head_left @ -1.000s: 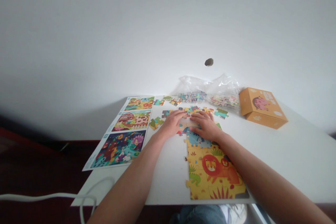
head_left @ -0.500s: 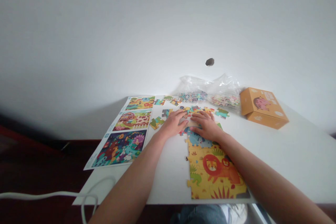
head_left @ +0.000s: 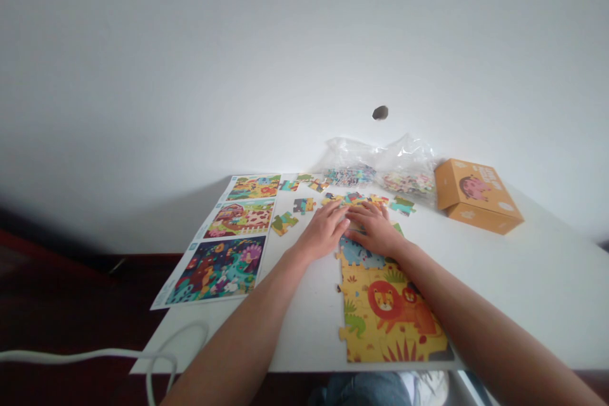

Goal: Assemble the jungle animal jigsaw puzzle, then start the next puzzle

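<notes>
The partly joined puzzle (head_left: 387,314) is lying on the white table (head_left: 514,304), stretching from near the front edge up beneath the hands. Its near part is showing a yellow ground with a red-maned lion (head_left: 384,299), a smaller lion (head_left: 408,295) beside it and a green reptile (head_left: 354,325) at the left; farther up, a blue elephant (head_left: 362,255) is partly showing. Knobs are sticking out along the left edge.

The right hand (head_left: 373,226) is covering the puzzle's upper part, its fingers extended and close together, its thumb lying just above the elephant. The left hand (head_left: 326,231) is leaning in at the upper left, fingers outstretched, their tips just beside the right hand's. Because the fingers are hiding what lies below, I cannot tell whether either hand is gripping a piece. A green loose piece (head_left: 284,223) is lying left of the left hand; a teal piece (head_left: 403,205) is lying right of the right fingertips.
</notes>
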`<state>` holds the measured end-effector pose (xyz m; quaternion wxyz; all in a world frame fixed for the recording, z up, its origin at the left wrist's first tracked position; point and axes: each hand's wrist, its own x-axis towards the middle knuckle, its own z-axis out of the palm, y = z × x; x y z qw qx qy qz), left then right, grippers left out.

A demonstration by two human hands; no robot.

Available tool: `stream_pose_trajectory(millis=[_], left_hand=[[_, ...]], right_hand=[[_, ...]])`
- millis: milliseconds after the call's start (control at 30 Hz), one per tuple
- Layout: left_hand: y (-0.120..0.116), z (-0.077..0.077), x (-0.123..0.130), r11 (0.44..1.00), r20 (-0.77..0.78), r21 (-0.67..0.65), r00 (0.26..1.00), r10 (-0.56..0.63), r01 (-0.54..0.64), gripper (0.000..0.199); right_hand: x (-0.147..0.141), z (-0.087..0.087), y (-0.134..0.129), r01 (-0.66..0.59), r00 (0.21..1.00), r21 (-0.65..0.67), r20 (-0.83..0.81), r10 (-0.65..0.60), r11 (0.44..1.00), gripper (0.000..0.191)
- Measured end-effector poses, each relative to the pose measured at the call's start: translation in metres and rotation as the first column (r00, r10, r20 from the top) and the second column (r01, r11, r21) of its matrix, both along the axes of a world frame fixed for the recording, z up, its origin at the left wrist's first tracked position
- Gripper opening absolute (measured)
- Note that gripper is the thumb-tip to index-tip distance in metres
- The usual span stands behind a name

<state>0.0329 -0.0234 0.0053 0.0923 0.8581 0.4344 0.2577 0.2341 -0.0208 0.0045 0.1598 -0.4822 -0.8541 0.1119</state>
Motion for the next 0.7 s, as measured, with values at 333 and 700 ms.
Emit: stream_pose_trajectory(millis=[333, 700], left_hand=[[0.027, -0.015, -0.019, 0.924, -0.131, -0.016, 0.917, 0.377, -0.382, 0.047], [0.033, -0.013, -0.017, 0.912, -0.163, -0.065, 0.906, 0.390, -0.404, 0.067]], right_hand=[[-0.001, 0.003, -0.002, 0.001, 1.000, 0.011, 0.011, -0.001, 1.000, 0.051], [-0.002, -0.001, 0.000, 0.000, 1.000, 0.030, 0.006, 0.000, 1.000, 0.050]])
